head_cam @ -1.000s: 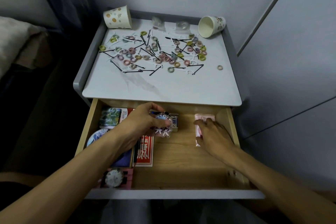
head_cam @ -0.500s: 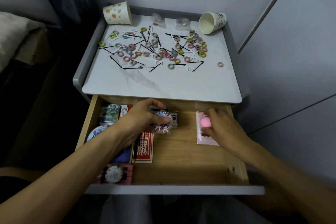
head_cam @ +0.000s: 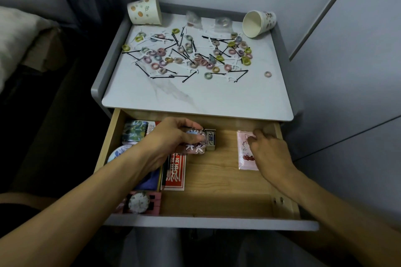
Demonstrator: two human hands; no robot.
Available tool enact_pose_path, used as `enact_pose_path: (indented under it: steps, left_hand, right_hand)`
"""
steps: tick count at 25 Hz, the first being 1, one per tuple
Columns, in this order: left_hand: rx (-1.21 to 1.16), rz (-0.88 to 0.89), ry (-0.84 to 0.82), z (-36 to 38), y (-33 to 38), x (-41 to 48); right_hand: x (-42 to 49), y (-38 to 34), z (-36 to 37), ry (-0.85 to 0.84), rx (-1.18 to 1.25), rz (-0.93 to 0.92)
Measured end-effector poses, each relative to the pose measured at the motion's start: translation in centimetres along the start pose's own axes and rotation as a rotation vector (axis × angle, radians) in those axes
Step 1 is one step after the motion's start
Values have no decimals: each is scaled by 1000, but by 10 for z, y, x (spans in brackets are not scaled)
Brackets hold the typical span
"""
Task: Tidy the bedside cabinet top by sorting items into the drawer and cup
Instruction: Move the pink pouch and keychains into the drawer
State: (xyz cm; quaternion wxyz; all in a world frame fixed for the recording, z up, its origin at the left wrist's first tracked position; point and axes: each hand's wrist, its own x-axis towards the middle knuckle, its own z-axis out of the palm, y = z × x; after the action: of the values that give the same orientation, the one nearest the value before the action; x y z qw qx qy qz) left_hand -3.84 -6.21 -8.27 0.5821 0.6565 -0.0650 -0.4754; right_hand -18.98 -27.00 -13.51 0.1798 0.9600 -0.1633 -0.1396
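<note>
The wooden drawer stands pulled out under the white cabinet top. My left hand reaches into it and grips a small printed round packet beside a little grey box. My right hand rests with curled fingers on a pink packet at the drawer's right; what the fingers hold is hidden. Several coloured hair rings and black hairpins lie scattered on the top. A dotted paper cup stands upside down at the back left, and a second cup lies on its side at the back right.
The drawer's left part holds a red card box, a green patterned tin, a round blue item and a pink clock. Two clear small bags lie at the top's back edge. A wall runs along the right, a bed along the left.
My right hand lifted from lying flat on the pink packet, showed something small and pink at its fingertips, and now lies curled on the packet. My left hand has hardly moved.
</note>
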Motion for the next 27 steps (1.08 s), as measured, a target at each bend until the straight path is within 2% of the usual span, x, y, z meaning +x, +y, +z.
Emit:
enact_pose_path:
  steps: [4, 7, 11, 12, 13, 14, 15, 16, 17, 18, 23, 27]
  left_hand:
    - [-79, -1, -4, 1, -1, 1]
    - [-21, 19, 11, 0, -4, 3]
    - [-68, 20, 27, -2, -7, 6]
    - [-75, 26, 19, -2, -7, 7]
    - [-77, 31, 12, -2, -7, 8]
    - [-73, 35, 10, -3, -8, 9]
    - [-68, 41, 14, -3, -10, 11]
    - [-74, 43, 16, -3, -11, 12]
    - [-93, 41, 13, -2, -13, 13]
    - [-120, 33, 5, -1, -16, 13]
    - [-214, 10, 9, 2, -29, 20]
    - [-279, -11, 43, -8, -31, 27]
  right_hand:
    - [3, 1, -5, 14, -38, 33]
    - [8, 1, 1, 26, -67, -11]
    - [7, 5, 2, 94, -41, -52]
    - [5, 3, -1, 148, 47, -75]
    - [2, -1, -6, 209, 257, -86]
    - [-3, -8, -16, 219, 596, -73]
    - [-6, -17, -27, 123, 1029, -47]
    - [-7, -27, -36, -44, 1443, -45]
    - [-8, -37, -44, -174, 1739, -35]
    - [-7, -45, -46, -247, 1888, -13]
    - [6, -62, -54, -334, 2044, 121]
    - [7, -73, -54, -334, 2009, 141]
